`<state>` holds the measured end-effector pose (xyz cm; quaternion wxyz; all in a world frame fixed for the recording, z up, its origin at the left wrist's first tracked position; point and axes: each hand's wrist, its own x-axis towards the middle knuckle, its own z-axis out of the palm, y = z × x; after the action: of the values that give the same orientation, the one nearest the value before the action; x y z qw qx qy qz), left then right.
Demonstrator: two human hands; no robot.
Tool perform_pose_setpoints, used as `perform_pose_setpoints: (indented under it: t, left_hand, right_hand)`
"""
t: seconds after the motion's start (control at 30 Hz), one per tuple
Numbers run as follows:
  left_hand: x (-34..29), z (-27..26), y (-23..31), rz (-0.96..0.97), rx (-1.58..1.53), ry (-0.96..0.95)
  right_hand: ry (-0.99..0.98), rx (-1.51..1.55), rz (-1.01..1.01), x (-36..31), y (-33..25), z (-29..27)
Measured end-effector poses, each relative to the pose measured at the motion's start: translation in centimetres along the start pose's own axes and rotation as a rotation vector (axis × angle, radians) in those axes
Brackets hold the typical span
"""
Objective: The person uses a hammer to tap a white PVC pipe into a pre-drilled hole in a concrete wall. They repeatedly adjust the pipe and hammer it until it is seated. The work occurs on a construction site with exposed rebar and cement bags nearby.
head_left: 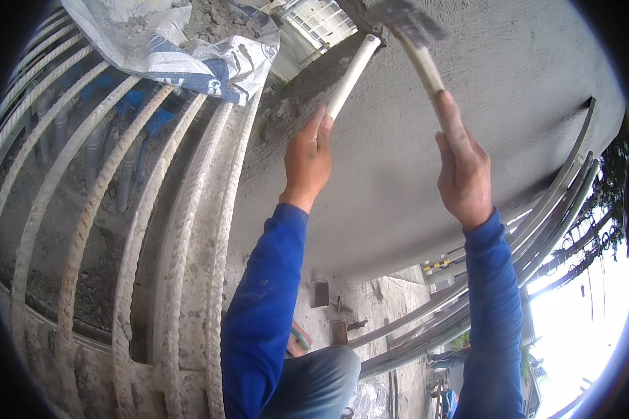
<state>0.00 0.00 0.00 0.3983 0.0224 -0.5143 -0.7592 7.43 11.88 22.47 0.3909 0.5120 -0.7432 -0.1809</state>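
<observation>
My left hand (307,159) is closed around a white tube-like rod (352,78), which points up and away to the right. The rod's far end lies near the broken edge of a grey plastered wall (391,167). My right hand (463,167) grips a hammer (426,64) by its pale handle. Motion smears the hammer head, raised in front of the wall to the right of the rod's tip. Rod and hammer look apart. Whatever part of the rod sits inside my left fist is hidden.
Ribbed steel bars (129,265) curve along the left. A white and blue sack (196,73) holding grey rubble or mortar lies over them. Long rails or pipes (559,199) run along the right, with cables beyond. My bent knee (321,377) is below.
</observation>
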Motion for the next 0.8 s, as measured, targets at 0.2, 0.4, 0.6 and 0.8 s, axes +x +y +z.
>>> perform_pose_setpoints:
  t: [0.2, 0.4, 0.6, 0.8]
  left_hand:
    - [-0.9, -0.5, 1.1, -0.226, -0.448, -0.068]
    - [0.7, -1.3, 5.6, -0.313, -0.696, -0.085]
    - [2.0, 1.4, 4.5, -0.202, -0.388, -0.026]
    - [1.2, 1.4, 3.4, -0.066, -0.272, 0.098]
  right_hand:
    - [-0.167, 0.166, 0.377, 0.6, -1.3, -3.0]
    - [-0.072, 0.036, 0.143, -1.7, -0.8, -6.6]
    - [0.067, 0.046, -0.029, 1.2, -0.9, -5.9]
    - [0.097, 0.073, -0.156, 5.0, -1.6, -4.7]
